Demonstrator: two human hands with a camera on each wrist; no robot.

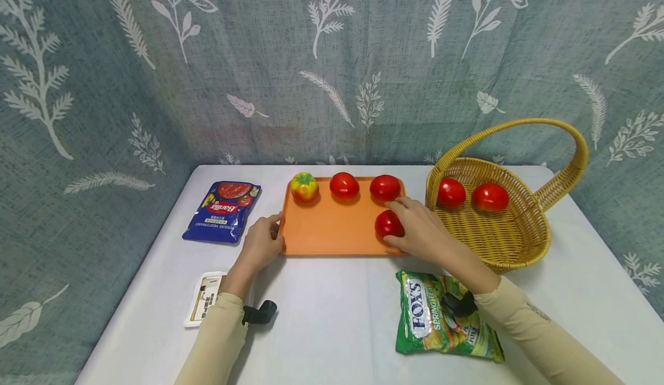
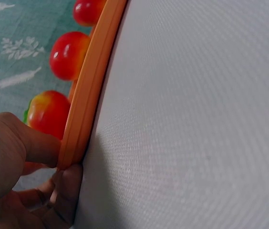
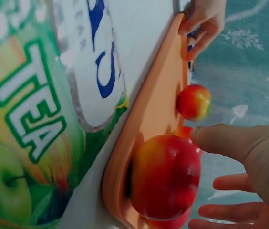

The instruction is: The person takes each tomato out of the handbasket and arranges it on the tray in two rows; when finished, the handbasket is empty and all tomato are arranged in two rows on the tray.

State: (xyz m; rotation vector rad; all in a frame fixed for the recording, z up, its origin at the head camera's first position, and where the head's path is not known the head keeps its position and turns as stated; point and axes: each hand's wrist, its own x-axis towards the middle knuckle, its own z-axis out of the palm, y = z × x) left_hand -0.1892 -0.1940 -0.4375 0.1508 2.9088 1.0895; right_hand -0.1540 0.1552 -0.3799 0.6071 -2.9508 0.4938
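An orange tray (image 1: 327,229) lies on the table. My left hand (image 1: 261,241) pinches its left rim, with the thumb and fingers at the corner in the left wrist view. Over the tray's right end, my right hand (image 1: 422,229) is beside a glossy red tomato-like fruit (image 1: 387,224). In the right wrist view, the fingers of that hand are spread and hold nothing, close to the fruit (image 3: 165,176). Along the tray's far side sit a red-yellow fruit with a green top (image 1: 304,187) and two red fruits, one at the middle (image 1: 344,186), another at right (image 1: 385,188).
A wicker basket (image 1: 498,252) with a tall handle stands right of the tray, holding two red fruits (image 1: 490,197). A green Fox's candy bag (image 1: 422,321) lies under the right forearm. At left are a blue Barilla pouch (image 1: 223,212) and a white-edged package (image 1: 204,298).
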